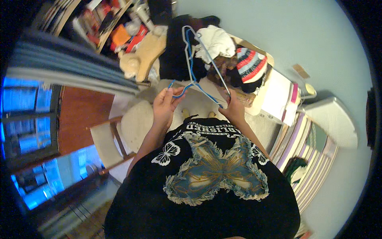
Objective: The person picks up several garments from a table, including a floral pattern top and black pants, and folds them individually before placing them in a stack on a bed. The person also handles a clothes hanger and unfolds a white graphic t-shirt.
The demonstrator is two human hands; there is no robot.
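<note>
Two clothes hangers, one blue and one pale grey, are held up in front of me, overlapping. My left hand pinches the blue hanger near its hook. My right hand grips both hangers at their near right corner. Their far ends point away from me, over a dark heap of cloth. Beyond them lies a crumpled white garment, with a striped knitted item beside it. How far the hangers are from the white garment I cannot tell.
To the left stands a wooden chair with a beige seat. A plush toy sits by the shelves at upper left, near a blue curtain. A striped bed lies right, below a pale headrest-like panel.
</note>
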